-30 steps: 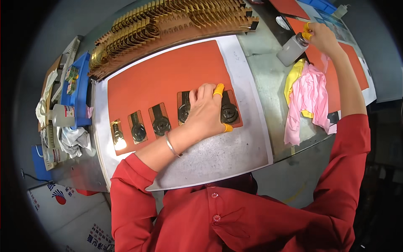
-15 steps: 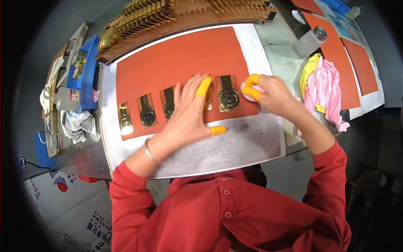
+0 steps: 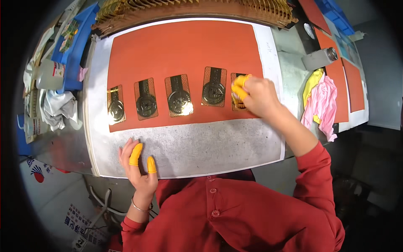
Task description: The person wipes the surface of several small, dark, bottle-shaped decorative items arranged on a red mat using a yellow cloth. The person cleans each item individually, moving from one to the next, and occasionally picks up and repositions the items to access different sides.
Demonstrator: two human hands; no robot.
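Observation:
Several thin metal cards, gold with black round emblems, such as the card in the middle (image 3: pixel 179 95), lie in a row on an orange-red sheet (image 3: pixel 180 46). My right hand (image 3: pixel 260 96), yellow finger cots on two fingers, presses down on the rightmost card (image 3: pixel 240 105) and hides part of it. Its fingers are pinched on a small pale round pad, now mostly covered. Near the front edge of the board, my left hand (image 3: pixel 138 164) is open and empty, with yellow cots on its thumb and a finger. It is apart from the cards.
Many gold cards stand in a brown rack (image 3: pixel 193 17) along the back. At left are a blue tray (image 3: pixel 77 63), a plastic bottle (image 3: pixel 50 74) and a grey-white cloth (image 3: pixel 58 109). A grey bottle (image 3: pixel 317 60) and pink cloth (image 3: pixel 325 101) lie at right. A grey-white board (image 3: pixel 193 145) underlies the sheet.
My left hand has drawn back from over the cards toward the lower left, uncovering them. My right hand with the pad has moved from beside the row onto the rightmost card.

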